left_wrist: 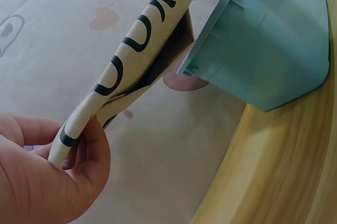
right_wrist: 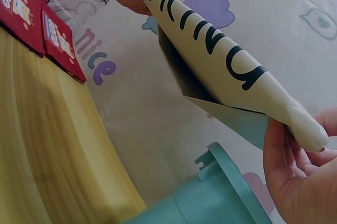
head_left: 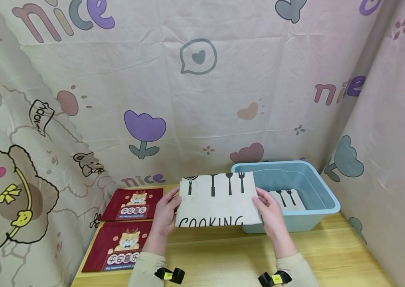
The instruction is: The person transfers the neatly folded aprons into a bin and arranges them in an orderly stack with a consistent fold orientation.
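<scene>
Folded COOKING-print cloth (head_left: 218,205), where?

Held up over the table, both my hands on it. Left hand (head_left: 165,211) pinches the left edge, thumb against fingers; right hand (head_left: 271,207) clamps the right edge likewise.

Surface, room?

Wood-grain table (head_left: 206,259); printed fabric hanging (head_left: 91,71) behind and at both sides.

Counts?

Cloth in my grip: one. Blue plastic tub (head_left: 326,197): one, on the table, right. White fork-print piece (head_left: 295,203): one visible, inside the tub. Dark-red cartoon-animal pieces (head_left: 96,251): two, flat at left, one behind the other.
</scene>
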`<action>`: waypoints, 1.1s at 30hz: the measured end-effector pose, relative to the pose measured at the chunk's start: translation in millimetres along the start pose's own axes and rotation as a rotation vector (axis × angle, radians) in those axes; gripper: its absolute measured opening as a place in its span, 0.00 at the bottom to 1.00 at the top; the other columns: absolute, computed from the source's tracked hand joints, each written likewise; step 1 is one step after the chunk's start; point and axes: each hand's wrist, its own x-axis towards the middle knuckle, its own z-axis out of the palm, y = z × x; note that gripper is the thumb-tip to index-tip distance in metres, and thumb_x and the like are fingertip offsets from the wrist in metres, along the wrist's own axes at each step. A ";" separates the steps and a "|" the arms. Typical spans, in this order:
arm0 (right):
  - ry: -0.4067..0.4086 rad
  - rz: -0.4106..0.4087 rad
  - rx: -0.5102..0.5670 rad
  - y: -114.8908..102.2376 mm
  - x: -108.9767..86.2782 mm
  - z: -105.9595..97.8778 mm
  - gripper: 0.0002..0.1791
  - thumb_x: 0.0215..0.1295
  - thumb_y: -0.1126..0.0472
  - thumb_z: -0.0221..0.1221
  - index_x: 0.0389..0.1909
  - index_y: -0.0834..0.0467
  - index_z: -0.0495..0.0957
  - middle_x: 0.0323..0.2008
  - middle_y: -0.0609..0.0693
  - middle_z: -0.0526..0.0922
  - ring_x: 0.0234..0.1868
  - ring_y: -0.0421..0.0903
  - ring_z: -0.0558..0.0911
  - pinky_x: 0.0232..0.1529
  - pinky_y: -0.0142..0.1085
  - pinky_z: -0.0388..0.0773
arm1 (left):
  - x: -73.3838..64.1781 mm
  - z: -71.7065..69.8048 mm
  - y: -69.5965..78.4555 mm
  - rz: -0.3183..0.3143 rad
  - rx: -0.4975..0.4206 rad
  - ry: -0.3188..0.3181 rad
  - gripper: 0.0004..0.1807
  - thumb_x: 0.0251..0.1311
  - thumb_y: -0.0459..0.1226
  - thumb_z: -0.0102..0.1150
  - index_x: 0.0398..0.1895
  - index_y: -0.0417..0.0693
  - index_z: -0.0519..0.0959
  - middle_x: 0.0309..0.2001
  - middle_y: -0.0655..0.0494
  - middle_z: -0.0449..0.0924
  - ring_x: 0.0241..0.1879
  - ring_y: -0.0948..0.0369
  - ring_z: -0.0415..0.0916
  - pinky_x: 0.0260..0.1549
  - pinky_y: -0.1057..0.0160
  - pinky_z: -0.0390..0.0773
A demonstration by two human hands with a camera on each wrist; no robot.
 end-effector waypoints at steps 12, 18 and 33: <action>0.042 0.000 0.004 -4.3 -1.5 -16.2 0.24 0.74 0.66 0.52 0.68 0.67 0.66 0.44 0.48 0.79 0.39 0.37 0.79 0.38 0.31 0.80 | 1.5 17.2 -6.8 0.017 -0.019 -0.044 0.25 0.72 0.31 0.48 0.71 0.36 0.65 0.51 0.47 0.78 0.40 0.59 0.78 0.37 0.60 0.81; 0.066 0.003 -0.009 -6.3 -1.0 -24.6 0.24 0.75 0.64 0.52 0.68 0.66 0.66 0.44 0.47 0.79 0.39 0.37 0.79 0.38 0.30 0.80 | 2.3 26.5 -10.5 0.012 -0.042 -0.047 0.25 0.71 0.30 0.49 0.71 0.36 0.66 0.49 0.48 0.78 0.41 0.59 0.77 0.38 0.59 0.81; 0.107 -0.006 0.025 -10.3 0.3 -44.7 0.25 0.75 0.64 0.51 0.70 0.67 0.63 0.36 0.33 0.80 0.37 0.34 0.80 0.36 0.29 0.80 | -0.4 54.8 -11.3 0.032 -0.082 -0.053 0.24 0.72 0.30 0.49 0.70 0.35 0.67 0.55 0.41 0.77 0.42 0.59 0.77 0.39 0.61 0.80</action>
